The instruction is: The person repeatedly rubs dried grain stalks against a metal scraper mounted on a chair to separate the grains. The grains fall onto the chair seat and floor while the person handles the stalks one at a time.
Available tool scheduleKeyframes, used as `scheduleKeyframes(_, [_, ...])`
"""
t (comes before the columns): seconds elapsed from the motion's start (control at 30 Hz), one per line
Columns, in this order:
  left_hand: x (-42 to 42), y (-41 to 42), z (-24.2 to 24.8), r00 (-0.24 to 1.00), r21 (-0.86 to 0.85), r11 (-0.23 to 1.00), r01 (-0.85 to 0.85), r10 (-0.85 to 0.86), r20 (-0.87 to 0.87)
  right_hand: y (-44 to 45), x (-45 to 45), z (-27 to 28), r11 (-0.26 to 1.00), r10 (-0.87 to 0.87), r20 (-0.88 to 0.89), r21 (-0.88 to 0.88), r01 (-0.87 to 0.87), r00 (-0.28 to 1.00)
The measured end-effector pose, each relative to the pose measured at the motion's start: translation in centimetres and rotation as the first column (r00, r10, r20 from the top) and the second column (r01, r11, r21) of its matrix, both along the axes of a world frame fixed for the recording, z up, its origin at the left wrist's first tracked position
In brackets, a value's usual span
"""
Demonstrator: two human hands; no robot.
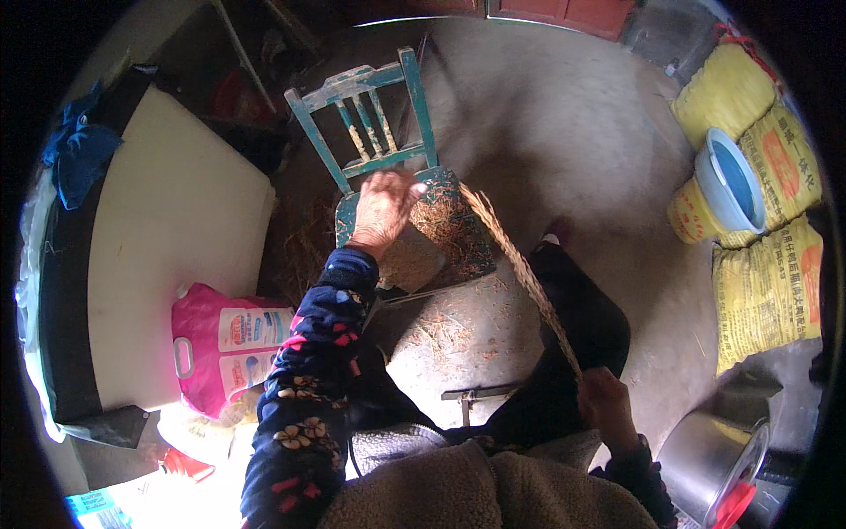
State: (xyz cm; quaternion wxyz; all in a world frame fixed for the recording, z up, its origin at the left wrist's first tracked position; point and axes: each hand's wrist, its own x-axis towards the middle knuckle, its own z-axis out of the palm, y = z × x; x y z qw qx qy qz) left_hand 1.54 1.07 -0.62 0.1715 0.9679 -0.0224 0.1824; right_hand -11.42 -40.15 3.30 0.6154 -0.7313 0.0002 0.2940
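A small green wooden chair [425,149] with worn paint stands before me, its backrest away from me. Reddish-brown chaff [439,221] and a brownish block or pad [410,261] lie on its seat. Over the left of the seat is my left hand [386,202], back upward; its fingertips are hidden, so I cannot tell what it holds. My right hand [603,400], low at the right, is closed around the thin end of a long bundle of dried seed-head stalks [522,271]. The bundle slants up to the right edge of the seat.
Left stand a pale panel [178,244] and a pink plastic bag [205,344]. On the right are yellow printed sacks [760,297], a light blue basin [733,178] on a yellow bucket [691,215], and a steel pot [704,443]. Straw bits litter the concrete floor [449,330].
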Motion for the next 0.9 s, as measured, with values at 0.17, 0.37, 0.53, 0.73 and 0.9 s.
scheduleKeyframes(0.17, [-1.0,-0.1,1.1,0.97,0.13,0.991,-0.017,-0.015,0.241,5.1,0.9,-1.5,0.999,0.039,-0.131,-0.007,-0.041,0.991])
scheduleKeyframes(0.37, [-1.3,-0.2,0.2,0.975,0.094,0.994,0.063,-0.042,-0.217,4.3,0.6,-0.3,0.985,0.168,-0.107,-0.031,-0.172,0.98])
scheduleKeyframes(0.53, [-0.6,0.1,-0.7,0.994,0.082,0.996,0.031,-0.022,-0.109,-2.2,-1.7,2.8,0.964,-0.071,-0.252,-0.265,0.002,0.965])
scheduleKeyframes(0.73, [-1.0,0.3,0.4,0.995,-0.207,0.978,-0.032,0.05,0.085,1.3,-0.6,-0.5,0.994,-0.109,-0.088,-0.022,0.108,0.99])
scheduleKeyframes(0.9, [-1.6,0.8,0.2,0.972,0.198,0.98,0.007,-0.053,0.228,6.6,1.5,-1.3,0.976,0.211,-0.046,-0.047,-0.213,0.976])
